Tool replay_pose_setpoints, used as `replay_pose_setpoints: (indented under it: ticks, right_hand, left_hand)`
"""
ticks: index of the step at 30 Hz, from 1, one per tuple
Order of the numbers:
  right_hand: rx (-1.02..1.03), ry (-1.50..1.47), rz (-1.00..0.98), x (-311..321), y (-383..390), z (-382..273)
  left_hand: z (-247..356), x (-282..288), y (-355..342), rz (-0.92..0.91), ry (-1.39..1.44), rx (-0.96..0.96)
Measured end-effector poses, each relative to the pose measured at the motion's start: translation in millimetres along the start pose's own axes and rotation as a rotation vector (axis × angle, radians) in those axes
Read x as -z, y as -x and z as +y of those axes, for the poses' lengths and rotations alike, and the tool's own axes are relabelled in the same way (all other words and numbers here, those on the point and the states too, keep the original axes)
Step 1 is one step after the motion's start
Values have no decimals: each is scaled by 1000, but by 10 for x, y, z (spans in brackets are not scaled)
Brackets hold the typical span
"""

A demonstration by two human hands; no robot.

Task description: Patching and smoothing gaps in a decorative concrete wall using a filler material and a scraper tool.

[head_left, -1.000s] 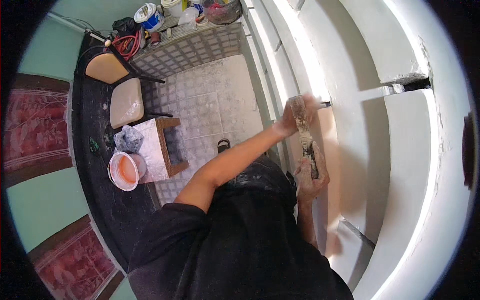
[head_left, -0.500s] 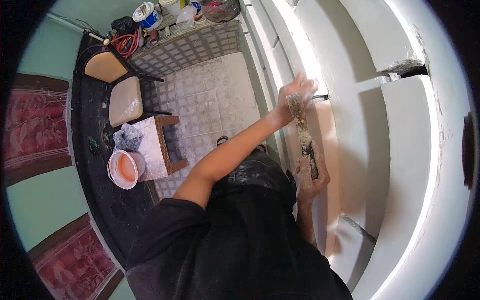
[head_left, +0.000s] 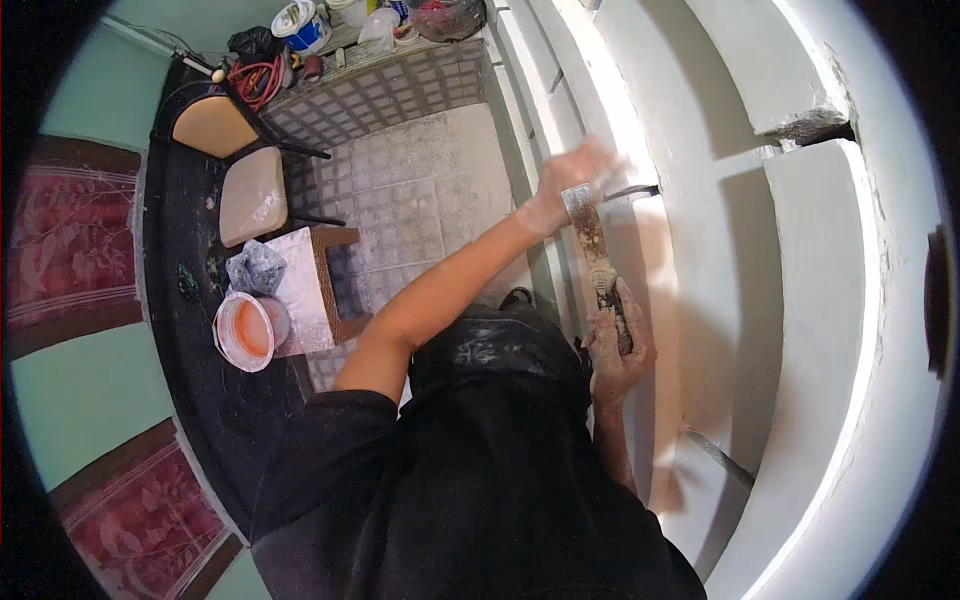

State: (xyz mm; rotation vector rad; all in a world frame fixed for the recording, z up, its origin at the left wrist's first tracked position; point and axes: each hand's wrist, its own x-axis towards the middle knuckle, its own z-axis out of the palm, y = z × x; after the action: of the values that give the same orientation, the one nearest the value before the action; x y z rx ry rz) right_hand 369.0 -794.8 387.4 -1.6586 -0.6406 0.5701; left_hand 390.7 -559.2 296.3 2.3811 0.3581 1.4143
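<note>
Nearest the camera, at 6 o'clock, the person's dark shirt and head fill the lower frame. Right hand [head_left: 618, 340], just right of centre, has fingers wrapped tight round the dark handle of a flat-bladed putty knife with a paste-crusted metal blade [head_left: 592, 240]; the blade runs up toward 12 o'clock and lies against the white plastered wall ledge [head_left: 640, 150]. Left hand [head_left: 572, 182] is blurred at the blade's tip; fingers look loosely together, but I cannot tell whether they pinch anything. Against the picture a second back, the left hand sits higher along the ledge and the blade has followed it up; judged: smoothing of paste is advancing along the ledge. Farther off, at 9 o'clock, a small white-topped wooden stool [head_left: 318, 285] stands on the grey tiled floor [head_left: 420, 190], with an orange-lined round bucket [head_left: 245, 332] touching its left side. Farthest, at 11 o'clock, a tan-cushioned black-framed chair [head_left: 250, 195].
</note>
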Motion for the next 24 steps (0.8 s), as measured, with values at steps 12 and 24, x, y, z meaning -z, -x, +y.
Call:
replay_pose_setpoints:
  ticks: [12, 24]
  right_hand:
    - [-6, -29, -12, -17, -23, 56]
    - [27, -30, 6, -51, -109, -23]
  left_hand:
    - [-105, 245, -308, -134, -4, 108]
    - [265, -7, 149, 221, 539, 564]
